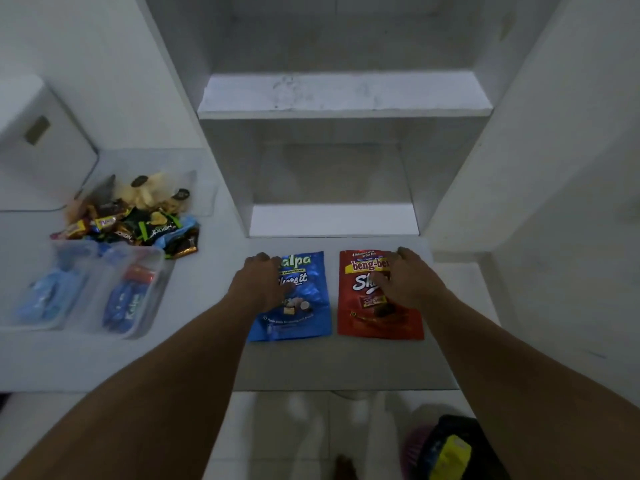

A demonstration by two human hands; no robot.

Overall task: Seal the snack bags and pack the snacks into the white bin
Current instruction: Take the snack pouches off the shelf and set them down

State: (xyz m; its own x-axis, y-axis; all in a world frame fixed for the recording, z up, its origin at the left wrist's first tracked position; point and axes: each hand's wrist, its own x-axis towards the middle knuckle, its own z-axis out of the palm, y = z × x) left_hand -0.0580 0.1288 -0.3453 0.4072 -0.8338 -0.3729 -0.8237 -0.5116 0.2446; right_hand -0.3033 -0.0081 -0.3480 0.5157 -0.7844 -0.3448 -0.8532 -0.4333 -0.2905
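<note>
Head view looks down on two bare forearms reaching forward over a pale grey counter slab [346,362]. Left hand [261,284] lies palm down with fingers loosely spread on the upper left part of a glossy blue foil snack pouch [294,317]; no pinch shows, it only rests flat on it. Right hand [407,282] lies the same way, fingers spread, on the upper right part of a glossy red foil snack pouch [377,323], its fingertips reaching the pouch's top corner. Both pouches lie flat and side by side between the hands, apart by a narrow strip of bare counter, their tops pointing away from the person. Whether their seals are closed cannot be told.

Just beyond the fingertips the counter meets the raised lip of a white recessed shelf niche [334,220], with a second white shelf board [343,98] higher up. Nearer the person than the pouches, bare counter runs to its front edge. Well to the left of the left hand stand two clear plastic tubs [86,292] touching each other, holding blue wrapped snacks, and behind them a loose heap of mixed small snack packets [138,216]. To the right of the right hand the surface is bare up to a white wall.
</note>
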